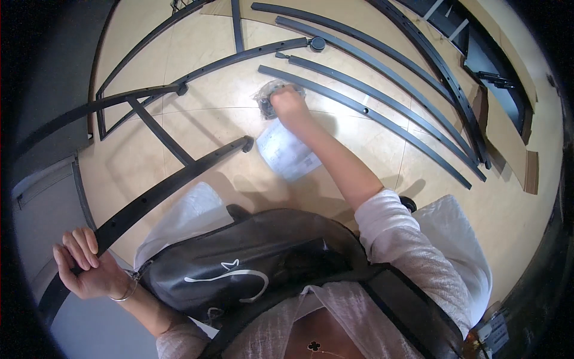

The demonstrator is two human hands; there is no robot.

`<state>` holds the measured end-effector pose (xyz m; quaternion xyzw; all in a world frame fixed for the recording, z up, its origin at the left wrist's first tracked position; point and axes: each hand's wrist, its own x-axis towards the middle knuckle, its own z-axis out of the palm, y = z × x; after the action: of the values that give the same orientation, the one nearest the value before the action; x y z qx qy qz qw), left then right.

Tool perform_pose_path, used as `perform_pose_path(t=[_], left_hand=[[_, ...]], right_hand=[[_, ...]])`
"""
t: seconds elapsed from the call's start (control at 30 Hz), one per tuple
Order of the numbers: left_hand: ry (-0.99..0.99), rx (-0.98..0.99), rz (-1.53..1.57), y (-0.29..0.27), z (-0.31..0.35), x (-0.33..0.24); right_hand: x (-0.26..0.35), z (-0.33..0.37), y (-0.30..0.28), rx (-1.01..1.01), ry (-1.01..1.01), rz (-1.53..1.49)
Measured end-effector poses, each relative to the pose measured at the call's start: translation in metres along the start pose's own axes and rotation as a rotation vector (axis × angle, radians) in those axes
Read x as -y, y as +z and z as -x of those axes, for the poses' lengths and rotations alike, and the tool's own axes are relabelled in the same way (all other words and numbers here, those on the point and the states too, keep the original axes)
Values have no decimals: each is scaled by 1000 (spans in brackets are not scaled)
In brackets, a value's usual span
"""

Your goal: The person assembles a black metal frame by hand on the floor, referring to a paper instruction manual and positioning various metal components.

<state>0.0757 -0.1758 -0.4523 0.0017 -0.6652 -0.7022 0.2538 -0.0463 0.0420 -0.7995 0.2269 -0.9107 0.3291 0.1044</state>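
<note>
My left hand (89, 268) is closed round the lower end of a black metal frame (161, 194), a curved side rail with a crossbar and a caster at its end. Out on the floor, my right hand (289, 105) is closed at a crumpled clear plastic bag (265, 106) with small dark parts in it. Its fingertips are hidden, so I cannot tell what they pinch inside. A white printed sheet (286, 157) lies on the floor just nearer to me, partly under my right forearm.
Several loose dark metal bars (365, 110) lie side by side to the right. Another black frame rail (239, 57) with a caster (317, 43) lies beyond the bag. Opened cardboard (508, 137) is at the far right. A black bag (251, 263) rests across my lap.
</note>
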Motion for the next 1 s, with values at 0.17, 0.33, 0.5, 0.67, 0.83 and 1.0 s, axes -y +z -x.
perform_pose_path(t=[0.17, 0.33, 0.5, 0.67, 0.83, 1.0], left_hand=[[7, 50, 34, 0, -2, -2], [-18, 76, 34, 10, -4, 2], [-50, 66, 24, 8, -6, -6], [-29, 103, -6, 15, -10, -1], [10, -96, -163, 26, -7, -1], [24, -95, -121, 33, -9, 5]], right_hand=[[-1, 9, 25, -51, 23, 165], [-2, 14, 23, -68, -54, 202], [11, 2, 25, 93, 45, 278], [7, -4, 25, 171, 59, 327], [-4, -2, 52, 120, -40, 369], [-20, 0, 44, 235, 46, 245]])
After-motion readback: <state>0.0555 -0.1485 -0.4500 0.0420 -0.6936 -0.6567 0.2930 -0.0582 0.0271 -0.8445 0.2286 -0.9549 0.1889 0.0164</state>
